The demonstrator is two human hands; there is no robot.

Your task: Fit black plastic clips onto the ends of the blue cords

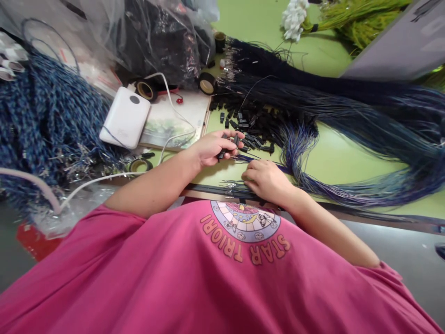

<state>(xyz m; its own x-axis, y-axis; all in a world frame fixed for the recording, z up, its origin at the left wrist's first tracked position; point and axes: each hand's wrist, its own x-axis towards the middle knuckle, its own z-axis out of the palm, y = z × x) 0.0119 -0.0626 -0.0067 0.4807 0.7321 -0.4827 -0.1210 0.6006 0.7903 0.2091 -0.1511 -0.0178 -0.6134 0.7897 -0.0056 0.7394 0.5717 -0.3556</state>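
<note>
My left hand (212,147) is closed around a small black plastic connector (222,153) just above the green table (330,157). My right hand (264,179) rests near the table's front edge with its fingers pinched on thin blue wires (243,158) whose metal tips point toward the connector. Just beyond both hands lies a pile of loose black connectors (250,125). A long thick bundle of blue and purple wires (347,120) sweeps from the pile across the table to the right.
A white power bank (125,117) with a white cable lies on a board at left, with rolls of black tape (207,83) beside it. Heaps of twisted blue wire (48,116) and plastic bags fill the left. Yellow-green wires and white connectors (294,18) lie far back.
</note>
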